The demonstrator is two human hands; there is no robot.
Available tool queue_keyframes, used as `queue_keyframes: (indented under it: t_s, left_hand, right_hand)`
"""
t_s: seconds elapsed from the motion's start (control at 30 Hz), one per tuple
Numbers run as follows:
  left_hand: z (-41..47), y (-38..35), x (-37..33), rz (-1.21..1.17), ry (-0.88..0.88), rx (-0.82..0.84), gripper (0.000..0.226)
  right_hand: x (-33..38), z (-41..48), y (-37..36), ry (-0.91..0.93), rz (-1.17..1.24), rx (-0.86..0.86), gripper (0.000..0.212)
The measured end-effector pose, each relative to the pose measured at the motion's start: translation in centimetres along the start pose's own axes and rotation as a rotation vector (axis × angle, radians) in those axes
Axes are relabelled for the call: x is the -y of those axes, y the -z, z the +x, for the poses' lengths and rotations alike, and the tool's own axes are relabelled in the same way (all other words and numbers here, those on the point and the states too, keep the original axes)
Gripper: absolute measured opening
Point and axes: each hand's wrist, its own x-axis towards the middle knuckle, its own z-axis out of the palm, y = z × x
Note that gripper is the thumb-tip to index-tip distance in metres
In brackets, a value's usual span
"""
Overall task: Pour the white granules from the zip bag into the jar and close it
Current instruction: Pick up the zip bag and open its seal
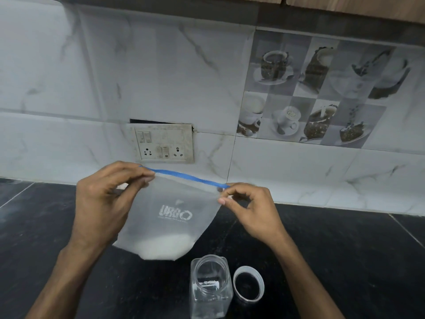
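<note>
Both hands are holding the zip bag [170,215] aloft: left hand [103,201] pinching one blue-strip corner, right hand [250,208] pinching the other. Open jar [210,286] and lid [248,284] are sitting below on the counter [345,261].

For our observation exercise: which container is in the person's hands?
The zip bag, gripped at its top by the left hand and right hand; the jar stands on the counter, lid off.

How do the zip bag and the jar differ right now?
The zip bag is held up, the left hand and right hand pinching the ends of its blue zip strip; the jar stands untouched on the black counter. The bag is soft and frosted, the jar rigid and clear. White granules lie in the bag's bottom; the jar looks nearly empty, its mouth open, its lid beside it. Both are see-through.
</note>
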Motion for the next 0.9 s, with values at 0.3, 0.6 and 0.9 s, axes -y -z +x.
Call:
queue_keyframes:
  t_s: [0.3,0.6,0.9]
  left_hand:
    - [2.3,4.1,1.6,-0.088,0.059,0.022,0.014]
    - [5.2,1.4,-3.4,-0.07,-0.091,0.456,0.033]
    - [6.8,-1.3,-6.6,-0.035,-0.169,0.518,0.012]
  right_hand:
    - [8.3,5.0,1.2,0.148,0.171,0.04,0.008]
    - [9.9,4.6,2.7,0.135,0.036,0.124,0.009]
    - [3.6,-2.2,4.5,-0.082,0.453,-0.088,0.043]
